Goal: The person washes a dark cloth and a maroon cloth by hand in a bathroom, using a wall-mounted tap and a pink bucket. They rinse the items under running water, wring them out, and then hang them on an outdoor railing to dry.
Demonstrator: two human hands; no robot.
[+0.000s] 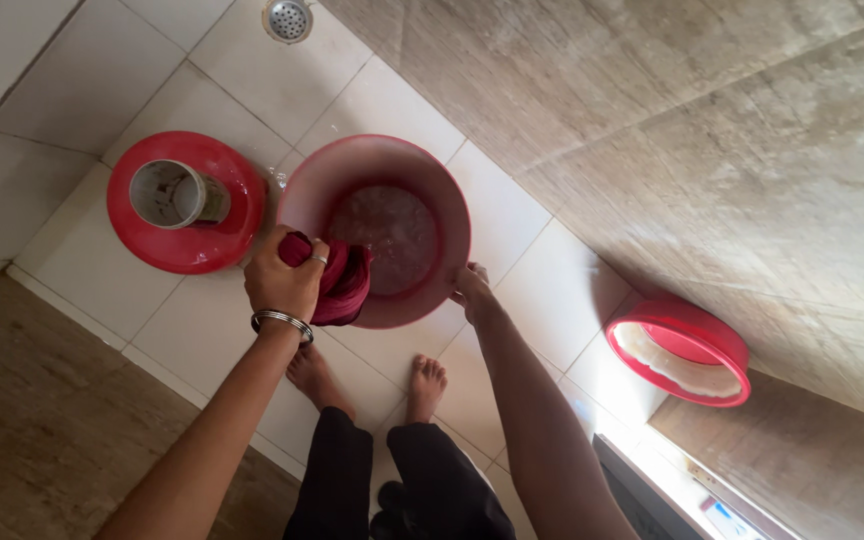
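- Gripping a bunched dark red cloth (pixel 337 280), the left hand (pixel 284 275) is clenched in a fist around the upper fold; a ring sits on one finger and a metal bangle (pixel 282 321) circles the wrist
- The cloth hangs over the near rim of a round pink-red basin (pixel 377 165), part inside and part draped outside the wall
- The right hand (pixel 469 290) rests against the basin's near rim on the opposite side; whether its fingers curl under the edge or only press against it cannot be told, as they are small and partly hidden by the rim
- Handling estimate for the cloth: soft and limp, probably wet and therefore heavier than it looks, likely to drip and slide; best taken in a full fist at the bunched middle, as shown
- Handling estimate for the basin: thin plastic holding water (pixel 394 225), so likely heavy and prone to slosh; the rim is the only hold
- Further out on the tiled floor (pixel 202 330): a red bucket (pixel 187 205) with a pale mug (pixel 170 193) inside, a floor drain (pixel 287 18), two bare feet (pixel 427 380), and a red tub (pixel 679 350) near the wall
- Hard to read: the mug's contents, the cloth's full length, and the tub's whitish contents
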